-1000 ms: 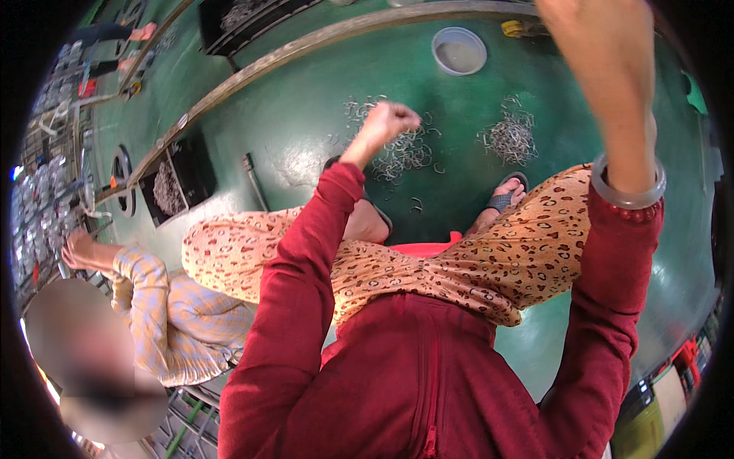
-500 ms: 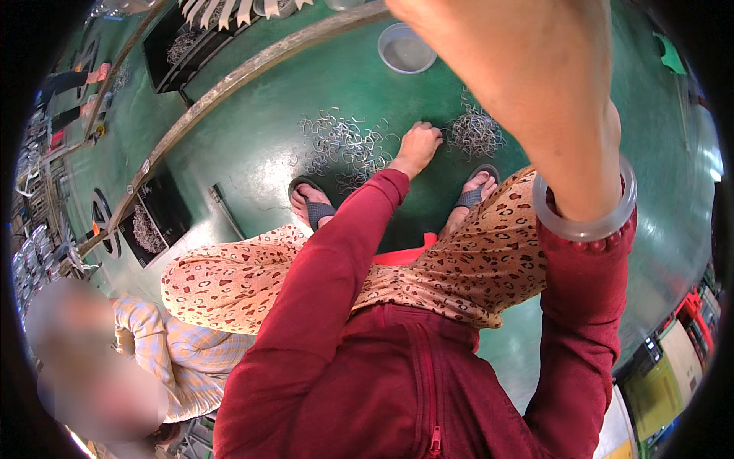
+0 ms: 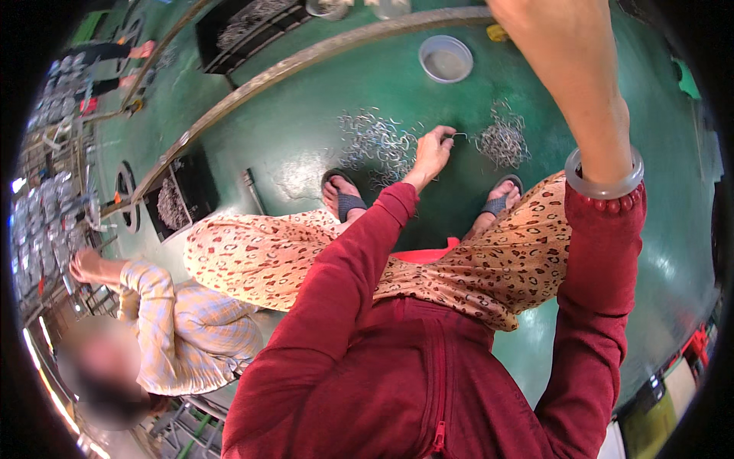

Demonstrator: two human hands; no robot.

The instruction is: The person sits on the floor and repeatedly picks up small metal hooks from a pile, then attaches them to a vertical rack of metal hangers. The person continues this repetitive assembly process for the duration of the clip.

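My left hand [image 3: 433, 155] is closed in a pinch on a thin bent metal hook [image 3: 459, 136], which sticks out to the right of the fingertips. It is low over the green floor, between two heaps of bent metal hooks. The left heap [image 3: 376, 144] is spread loosely; the right heap [image 3: 502, 144] is more compact. My right arm reaches up with a pale bangle and red beads at the wrist. Only part of my right hand [image 3: 539, 23] shows at the upper edge, its fingers out of the picture.
A pale round basin [image 3: 446, 60] stands beyond the heaps, before a long worn bar [image 3: 306, 60] crossing the view. Black trays [image 3: 200, 180] of metal pieces lie to the left. A co-worker in a checked shirt [image 3: 164, 321] sits at lower left. My sandalled feet flank the heaps.
My view has shifted, so the floor things sit farther right and lower. A hook now shows clearly at my left fingertips. The white strips at the top have left the view.
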